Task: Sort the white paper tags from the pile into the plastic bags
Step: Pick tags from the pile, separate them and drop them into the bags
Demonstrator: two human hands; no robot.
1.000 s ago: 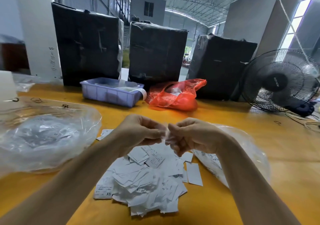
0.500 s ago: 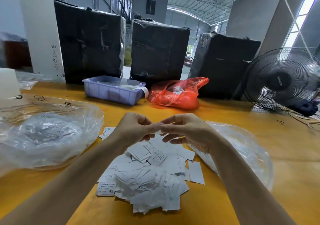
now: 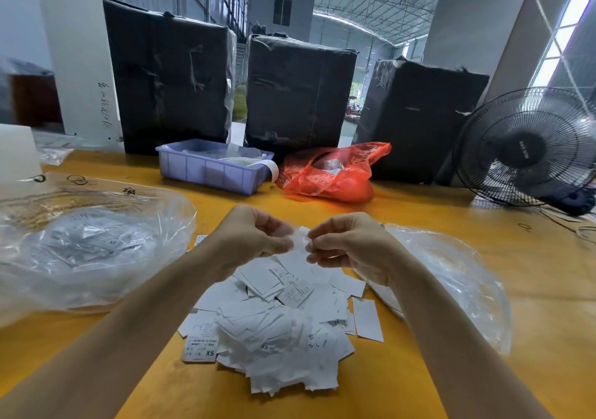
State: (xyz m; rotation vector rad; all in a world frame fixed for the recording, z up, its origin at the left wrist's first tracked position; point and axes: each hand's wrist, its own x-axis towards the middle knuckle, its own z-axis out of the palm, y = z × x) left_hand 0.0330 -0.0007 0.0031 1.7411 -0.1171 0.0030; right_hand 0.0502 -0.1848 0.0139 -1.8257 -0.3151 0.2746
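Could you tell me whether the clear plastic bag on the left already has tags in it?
Yes: the clear plastic bag holds white printed tags, visible through the film, one reading XS.

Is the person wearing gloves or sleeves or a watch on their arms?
No. The left hand and the right hand are both bare, with no gloves. Both forearms are bare too, as far as the picture shows: no sleeves, watch or bracelet. No rings show on the fingers that can be seen.
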